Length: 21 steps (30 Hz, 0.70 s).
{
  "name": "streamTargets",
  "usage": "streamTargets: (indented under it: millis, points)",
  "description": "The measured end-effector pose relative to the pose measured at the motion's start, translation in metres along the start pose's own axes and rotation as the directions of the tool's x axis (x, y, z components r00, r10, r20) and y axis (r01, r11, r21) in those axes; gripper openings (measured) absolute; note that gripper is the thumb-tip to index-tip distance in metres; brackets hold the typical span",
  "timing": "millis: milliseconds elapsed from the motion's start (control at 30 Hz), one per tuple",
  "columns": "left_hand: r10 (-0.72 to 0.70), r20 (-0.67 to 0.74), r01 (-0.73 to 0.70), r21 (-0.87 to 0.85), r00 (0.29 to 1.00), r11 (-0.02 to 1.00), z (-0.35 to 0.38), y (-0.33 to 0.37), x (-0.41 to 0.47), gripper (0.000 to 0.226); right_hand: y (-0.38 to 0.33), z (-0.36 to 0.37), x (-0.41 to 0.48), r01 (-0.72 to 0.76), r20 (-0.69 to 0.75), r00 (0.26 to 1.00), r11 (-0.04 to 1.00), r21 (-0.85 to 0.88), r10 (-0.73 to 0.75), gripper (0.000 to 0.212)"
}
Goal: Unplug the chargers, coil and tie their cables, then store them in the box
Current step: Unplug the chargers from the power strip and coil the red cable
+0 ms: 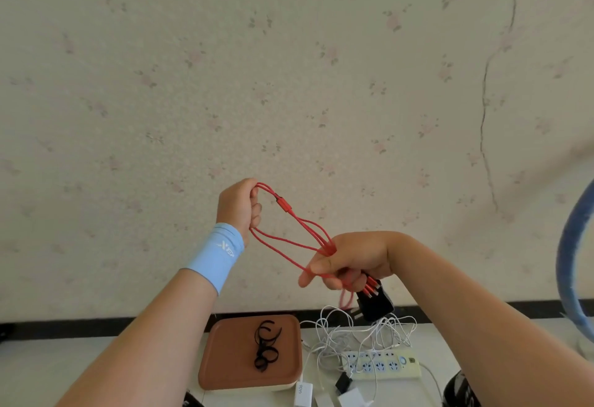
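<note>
1. While the red cable (283, 239) hangs in loose long loops in the air, my left hand (239, 205) grips the far bend and my right hand (350, 258) pinches the near bunch. Both hands are closed on the cable.
2. The black charger (374, 305) dangles under my right hand, prongs free, so I judge this one unplugged and mid-coil, not yet tied.
3. Left to do, I judge: tie it, then coil the white cables (347, 336) tangled on the tabletop (443, 342) beside the power strip (382, 365). White adapters (303, 393) lie loose near the front edge.
4. The box (225, 358) sits lidded below my left arm, nothing stored that I can see. The black ties (266, 348) are piled on its lid.
5. Materials: the red cable looks braided and matte, splitting into several thin tails with red plugs. The charger is hard glossy plastic. The lid is brown, smooth and a rounded square. The ties are flat soft strips, curled. The power strip is pale plastic, long and flat.
</note>
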<state>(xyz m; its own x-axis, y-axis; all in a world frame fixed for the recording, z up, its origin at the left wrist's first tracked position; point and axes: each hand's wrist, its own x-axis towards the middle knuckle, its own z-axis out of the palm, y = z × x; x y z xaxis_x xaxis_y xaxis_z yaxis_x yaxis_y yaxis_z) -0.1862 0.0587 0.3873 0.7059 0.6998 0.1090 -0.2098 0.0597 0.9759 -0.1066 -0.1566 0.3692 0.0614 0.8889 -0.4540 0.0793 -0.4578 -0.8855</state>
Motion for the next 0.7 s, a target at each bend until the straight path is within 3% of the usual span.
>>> streamTargets:
  millis: [67, 167, 333, 433, 567, 600, 633, 700]
  points:
    - [0.145, -0.008, -0.139, 0.24, 0.989, 0.961, -0.01, 0.003, 0.005, 0.036, 0.0, -0.002, -0.002, -0.019, -0.03, 0.999, 1.0, 0.025, 0.02, 0.024]
    - [0.281, 0.056, -0.268, 0.518, 0.958, 0.812, -0.024, 0.002, 0.006, 0.046, 0.001, -0.007, -0.005, -0.055, -0.086, 0.995, 0.998, 0.015, 0.056, 0.026]
    - [0.333, 0.111, -0.312, 0.702, 0.936, 0.641, -0.032, -0.01, 0.01, 0.048, 0.008, -0.013, -0.001, -0.08, -0.138, 0.987, 0.996, 0.047, 0.085, 0.033]
    - [0.212, 0.153, -0.244, 0.824, 0.965, 0.511, -0.037, -0.018, 0.019, 0.049, 0.007, -0.015, 0.001, -0.07, -0.19, 0.978, 0.992, 0.108, 0.089, 0.032]
    - [-0.156, 0.21, -0.16, 0.946, 0.965, 0.284, -0.04, -0.031, 0.018, 0.049, 0.014, -0.016, 0.003, -0.06, -0.198, 0.977, 0.995, 0.086, 0.076, 0.021]
    - [-0.205, 0.199, -0.137, 0.95, 0.958, 0.282, -0.039, -0.033, 0.016, 0.048, 0.016, -0.015, 0.003, -0.067, -0.18, 0.981, 0.996, 0.061, 0.077, 0.018]
    - [-0.233, 0.185, -0.097, 0.934, 0.955, 0.345, -0.036, -0.034, 0.015, 0.047, 0.018, -0.014, 0.003, -0.075, -0.168, 0.983, 0.997, 0.027, 0.078, 0.018]
    - [-0.287, 0.156, 0.093, 0.713, 0.945, 0.695, -0.03, -0.033, 0.018, 0.043, 0.019, -0.011, 0.002, -0.088, -0.156, 0.984, 0.996, -0.027, 0.083, 0.027]
